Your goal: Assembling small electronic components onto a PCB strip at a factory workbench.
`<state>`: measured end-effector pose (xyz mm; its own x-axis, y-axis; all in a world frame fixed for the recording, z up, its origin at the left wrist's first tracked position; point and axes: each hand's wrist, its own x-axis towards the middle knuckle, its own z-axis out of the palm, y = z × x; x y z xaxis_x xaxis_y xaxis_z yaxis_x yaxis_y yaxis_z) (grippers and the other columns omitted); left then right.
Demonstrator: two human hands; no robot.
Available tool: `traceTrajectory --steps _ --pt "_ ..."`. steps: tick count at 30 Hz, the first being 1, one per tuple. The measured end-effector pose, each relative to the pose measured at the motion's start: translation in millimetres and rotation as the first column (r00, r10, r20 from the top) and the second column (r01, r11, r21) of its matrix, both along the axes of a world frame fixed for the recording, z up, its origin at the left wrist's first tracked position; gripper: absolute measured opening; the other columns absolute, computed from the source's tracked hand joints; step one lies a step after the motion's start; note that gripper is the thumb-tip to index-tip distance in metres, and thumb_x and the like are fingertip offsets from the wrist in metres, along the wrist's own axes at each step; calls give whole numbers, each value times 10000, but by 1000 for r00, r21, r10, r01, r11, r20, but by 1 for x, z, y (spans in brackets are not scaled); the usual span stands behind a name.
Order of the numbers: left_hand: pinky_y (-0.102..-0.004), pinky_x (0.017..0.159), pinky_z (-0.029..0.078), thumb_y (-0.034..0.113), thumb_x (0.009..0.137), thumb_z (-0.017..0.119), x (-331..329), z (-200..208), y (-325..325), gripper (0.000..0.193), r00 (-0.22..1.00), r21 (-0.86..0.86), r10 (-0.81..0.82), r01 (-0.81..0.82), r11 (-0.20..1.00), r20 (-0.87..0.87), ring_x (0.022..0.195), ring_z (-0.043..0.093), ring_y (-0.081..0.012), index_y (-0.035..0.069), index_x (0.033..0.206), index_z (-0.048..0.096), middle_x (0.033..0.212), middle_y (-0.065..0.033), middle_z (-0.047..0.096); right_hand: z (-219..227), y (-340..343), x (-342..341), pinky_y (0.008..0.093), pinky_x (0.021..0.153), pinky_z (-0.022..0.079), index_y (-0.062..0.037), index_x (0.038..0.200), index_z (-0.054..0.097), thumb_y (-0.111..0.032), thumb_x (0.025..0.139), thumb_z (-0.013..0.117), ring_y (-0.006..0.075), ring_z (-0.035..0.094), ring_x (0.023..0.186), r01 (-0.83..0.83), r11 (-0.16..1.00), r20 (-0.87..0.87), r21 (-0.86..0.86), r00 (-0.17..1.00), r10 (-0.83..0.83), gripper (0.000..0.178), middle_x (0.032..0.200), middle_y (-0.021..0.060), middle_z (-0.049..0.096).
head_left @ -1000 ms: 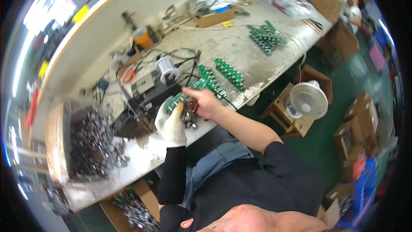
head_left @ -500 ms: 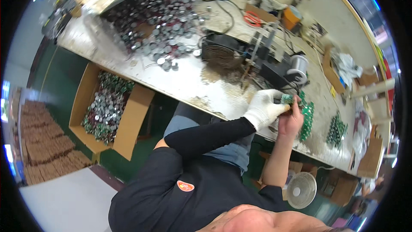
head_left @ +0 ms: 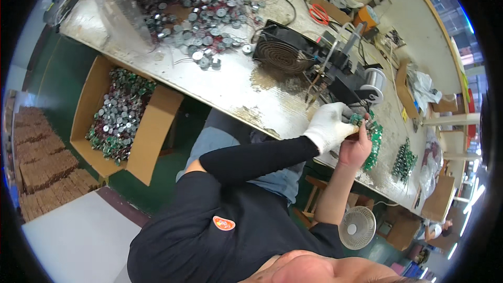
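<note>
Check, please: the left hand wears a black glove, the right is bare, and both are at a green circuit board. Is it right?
Not quite: the glove on the left hand is white, not black, as the head view shows. The rest stands: the right hand is bare, and both are at a green circuit board.

My gloved left grip (head_left: 327,127) and bare right grip (head_left: 353,150) on small green board (head_left: 356,119), over desk (head_left: 217,93); wire spool (head_left: 374,83) just beyond; silvery discs (head_left: 208,39) heaped leftward.
</note>
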<state>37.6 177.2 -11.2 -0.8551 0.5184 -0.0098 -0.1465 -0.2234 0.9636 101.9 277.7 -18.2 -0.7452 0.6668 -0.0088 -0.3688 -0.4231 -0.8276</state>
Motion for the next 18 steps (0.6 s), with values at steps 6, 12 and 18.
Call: traceTrajectory --steps 6,12,18 --pt "-281 701 511 138 802 714 -2 11 -25 262 982 -63 -125 118 991 -142 787 643 -137 -39 993 683 879 -132 697 -7 12 6 376 838 510 -44 1168 567 -48 937 521 217 629 926 -124 979 -6 -163 992 125 235 1056 84 638" --pt "-257 763 505 53 861 643 -2 3 -12 249 915 296 -296 213 931 274 828 632 -139 -32 1096 636 966 -95 685 -15 19 10 441 989 421 -33 1239 541 -135 961 441 270 571 1067 -234 852 -53 -469 970 237 312 1191 121 597" --pt "-360 1003 406 144 665 719 8 2 -22 797 765 -424 -251 -32 905 -593 1194 495 -297 1 1361 360 1255 -215 500 15 -16 8 362 1043 352 30 1354 356 -123 961 499 233 493 1183 -98 957 106 274 992 72 446 1296 194 513"
